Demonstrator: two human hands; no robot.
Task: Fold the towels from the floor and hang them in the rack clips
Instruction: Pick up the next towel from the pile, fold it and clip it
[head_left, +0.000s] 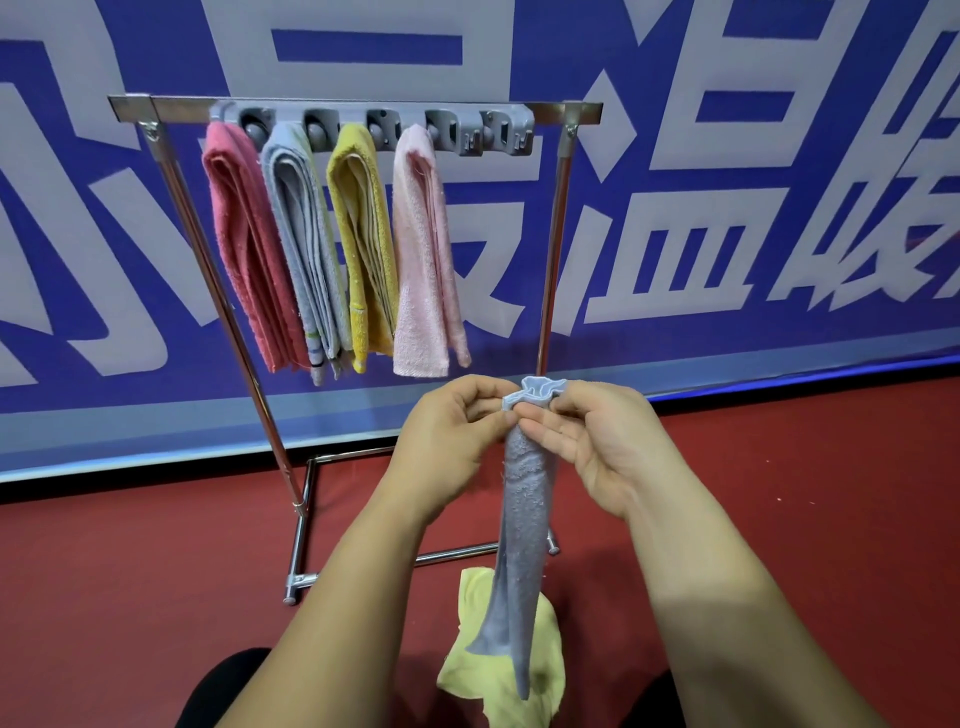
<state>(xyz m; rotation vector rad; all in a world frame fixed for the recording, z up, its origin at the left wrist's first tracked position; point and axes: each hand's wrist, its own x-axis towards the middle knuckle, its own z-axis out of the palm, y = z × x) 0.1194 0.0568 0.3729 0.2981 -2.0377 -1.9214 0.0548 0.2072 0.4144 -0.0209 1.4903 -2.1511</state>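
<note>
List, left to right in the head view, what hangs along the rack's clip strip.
Red towel → grey towel → yellow towel → pale pink towel → the empty right end of the clip strip.

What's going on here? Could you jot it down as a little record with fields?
Setting: red floor, metal rack before a blue and white banner
Hung: four in the clip strip, left to right: coral towel, grey towel, yellow towel, pale pink towel
Spare room: free clips at the strip's right end
In hand: blue-grey towel, hanging narrow, its bunched top held by left hand and right hand
On floor: pale yellow towel, crumpled, below the held one
Left to hang: two towels, judging by this view
</note>
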